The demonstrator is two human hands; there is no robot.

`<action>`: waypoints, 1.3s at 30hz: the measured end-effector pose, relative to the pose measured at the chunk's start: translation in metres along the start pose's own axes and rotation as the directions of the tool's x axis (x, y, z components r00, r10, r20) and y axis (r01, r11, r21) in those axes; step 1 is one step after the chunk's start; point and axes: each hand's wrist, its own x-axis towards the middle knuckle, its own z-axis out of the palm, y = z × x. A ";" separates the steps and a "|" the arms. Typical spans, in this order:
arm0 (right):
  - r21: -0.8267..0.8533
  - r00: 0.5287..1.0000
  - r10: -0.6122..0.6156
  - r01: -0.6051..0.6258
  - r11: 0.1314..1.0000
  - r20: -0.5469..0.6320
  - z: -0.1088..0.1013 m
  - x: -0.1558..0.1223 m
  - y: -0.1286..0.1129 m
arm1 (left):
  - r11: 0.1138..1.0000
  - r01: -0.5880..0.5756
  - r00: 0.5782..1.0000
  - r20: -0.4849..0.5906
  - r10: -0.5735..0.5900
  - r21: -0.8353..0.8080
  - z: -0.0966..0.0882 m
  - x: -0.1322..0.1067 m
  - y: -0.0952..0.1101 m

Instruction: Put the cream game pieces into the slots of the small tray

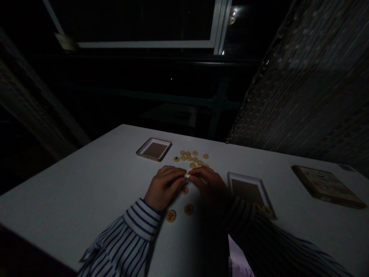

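Over the middle of the table, my left hand (165,186) and my right hand (212,185) meet with fingertips pinching one pale round Chinese chess piece (187,176), seen edge-on. Directly below the fingers lies a piece with a red character (185,190), partly covered by my left hand. Nearer to me are a second red-marked piece (171,216) and a darker-looking one (188,209), both flat on the table. Just beyond my hands, several loose pieces (188,158) are spread out, most showing plain faces; one piece (176,159) shows a dark character.
On the white table (86,184), an open shallow tray (157,151) stands back left. Another tray (246,189) beside my right forearm holds a few pieces (266,211) in its near corner. A flat box with a printed cover (328,184) lies far right, near a beaded curtain (302,88).
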 end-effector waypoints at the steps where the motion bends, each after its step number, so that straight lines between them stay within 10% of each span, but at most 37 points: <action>1: 0.008 1.000 0.010 -0.010 1.000 -0.007 0.000 0.000 0.000 | 1.000 0.009 1.000 -0.001 -0.009 -0.008 0.000 0.000 0.000; 13: 0.101 0.994 0.111 -0.109 0.989 -0.009 0.000 -0.001 -0.004 | 0.976 0.159 0.987 -0.001 -0.161 -0.151 0.001 0.001 0.001; 27: 0.131 0.991 0.133 -0.130 0.983 -0.013 -0.004 0.001 -0.005 | 0.805 0.454 0.877 0.029 -0.481 -0.383 -0.005 0.006 0.009; 39: 0.137 0.989 0.150 -0.147 0.980 -0.013 -0.002 0.001 -0.005 | 0.772 0.462 0.862 0.016 -0.506 -0.436 -0.002 0.005 0.007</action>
